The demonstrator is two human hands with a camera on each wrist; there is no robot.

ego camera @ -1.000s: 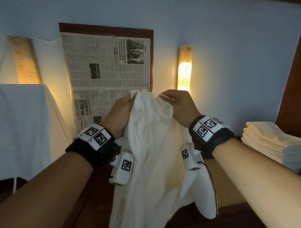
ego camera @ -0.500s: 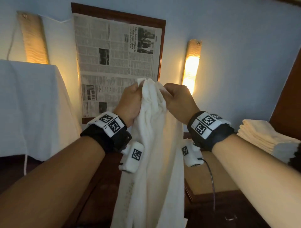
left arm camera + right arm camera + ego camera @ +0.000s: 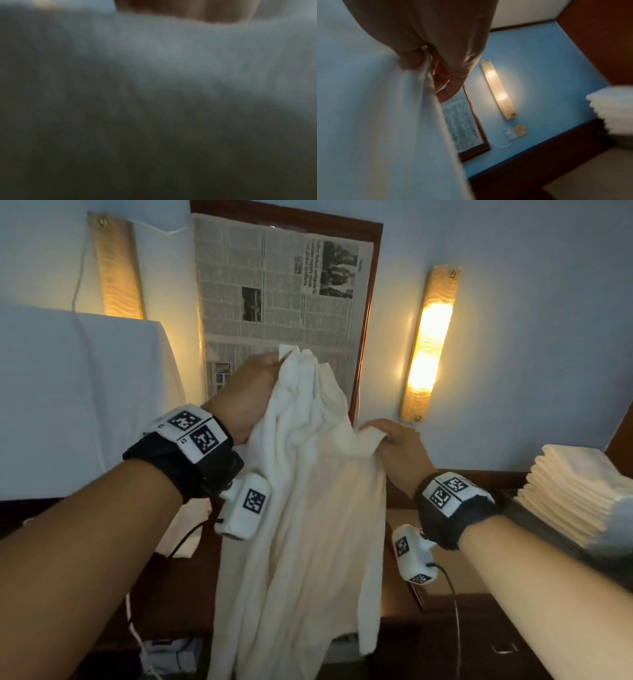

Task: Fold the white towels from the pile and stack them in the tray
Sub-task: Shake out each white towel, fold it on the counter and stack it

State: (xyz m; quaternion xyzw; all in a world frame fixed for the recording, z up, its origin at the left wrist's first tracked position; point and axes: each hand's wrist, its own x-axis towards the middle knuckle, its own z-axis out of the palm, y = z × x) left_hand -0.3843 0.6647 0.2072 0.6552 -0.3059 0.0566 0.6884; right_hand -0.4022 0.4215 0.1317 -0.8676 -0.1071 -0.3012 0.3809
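- While both bare arms reach up from the bottom corners of the head view, a blue wall (image 3: 513,302) fills the background, with a lit lamp (image 3: 428,344) right of centre and a second lamp (image 3: 116,268) at upper left.
- White cloth (image 3: 78,392) drapes over something bulky at the left edge of the frame.
- Newspaper (image 3: 274,285) covers a wood-framed panel at top centre.
- One white towel (image 3: 301,508) hangs unfolded and bunched down the middle of the frame, held up in the air in front of the newspaper.
- Folded towels (image 3: 575,494) sit in a neat stack at the right edge; what they rest in is too dark to make out.
- Left hand (image 3: 243,398), just above centre, has its fingers curled tight round the towel's top corner; its wrist view is all blurred cloth.
- Right hand (image 3: 400,453), lower and to the right, pinches the towel's edge, thumb (image 3: 410,59) pressed against the fabric, the other fingers curled behind it.
- Black wristbands with square-patterned tags wrap both wrists.
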